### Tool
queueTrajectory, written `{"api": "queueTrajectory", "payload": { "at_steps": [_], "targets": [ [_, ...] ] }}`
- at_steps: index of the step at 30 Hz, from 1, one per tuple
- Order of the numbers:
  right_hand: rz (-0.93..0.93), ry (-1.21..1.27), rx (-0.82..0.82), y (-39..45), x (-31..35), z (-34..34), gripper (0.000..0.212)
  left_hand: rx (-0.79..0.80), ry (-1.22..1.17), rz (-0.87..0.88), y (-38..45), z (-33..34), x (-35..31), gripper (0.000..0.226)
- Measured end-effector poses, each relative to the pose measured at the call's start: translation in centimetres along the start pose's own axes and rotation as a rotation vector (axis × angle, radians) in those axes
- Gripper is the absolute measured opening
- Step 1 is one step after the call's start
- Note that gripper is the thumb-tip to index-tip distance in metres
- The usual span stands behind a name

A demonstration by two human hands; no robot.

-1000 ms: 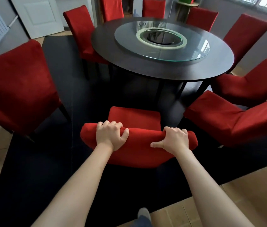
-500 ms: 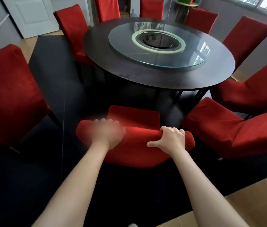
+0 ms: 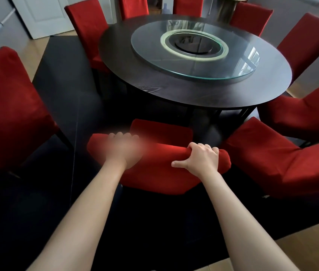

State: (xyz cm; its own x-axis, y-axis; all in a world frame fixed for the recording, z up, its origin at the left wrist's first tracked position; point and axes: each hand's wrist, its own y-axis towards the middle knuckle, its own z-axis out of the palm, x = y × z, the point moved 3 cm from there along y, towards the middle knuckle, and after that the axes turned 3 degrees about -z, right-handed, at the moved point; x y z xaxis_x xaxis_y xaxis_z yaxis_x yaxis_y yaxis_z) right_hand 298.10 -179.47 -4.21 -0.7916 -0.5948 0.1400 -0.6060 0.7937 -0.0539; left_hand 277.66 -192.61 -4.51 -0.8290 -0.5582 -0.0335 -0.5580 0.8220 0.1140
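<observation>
- Here, the red chair (image 3: 160,173) stands at the round table's (image 3: 154,90) six o'clock.
- The left hand (image 3: 124,151), blurred, curls its fingers over the backrest's nine o'clock end.
- The right hand (image 3: 201,159) clenches the three o'clock end.

Both bare forearms reach forward and down, side by side. The left hand (image 3: 124,151), blurred, lies knuckles up with its fingers curled over a chair back (image 3: 160,173). The right hand (image 3: 201,159) grips the same edge, thumb stretched leftward.
</observation>
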Motion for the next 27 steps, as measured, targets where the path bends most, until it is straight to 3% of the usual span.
{"api": "queueTrajectory", "payload": {
  "at_steps": [9,15,20,27],
  "targets": [
    [-0.079,-0.056,0.058,-0.7,0.6,-0.1,0.089,0.042,-0.032,-0.058,-1.2,-0.6,0.1,0.078],
    [-0.233,-0.003,0.141,-0.1,1.6,-1.1,0.098,0.018,-0.153,-0.142,-2.1,-1.9,1.9,0.069],
    [-0.401,0.0,0.201,1.3,6.6,-1.9,0.114,0.034,-0.019,-0.245,-3.9,-2.8,8.6,0.074],
    [-0.581,0.004,0.178,5.3,18.1,-3.1,0.109,0.041,0.032,-0.469,-6.1,-4.6,20.5,0.081]
  ]
}}
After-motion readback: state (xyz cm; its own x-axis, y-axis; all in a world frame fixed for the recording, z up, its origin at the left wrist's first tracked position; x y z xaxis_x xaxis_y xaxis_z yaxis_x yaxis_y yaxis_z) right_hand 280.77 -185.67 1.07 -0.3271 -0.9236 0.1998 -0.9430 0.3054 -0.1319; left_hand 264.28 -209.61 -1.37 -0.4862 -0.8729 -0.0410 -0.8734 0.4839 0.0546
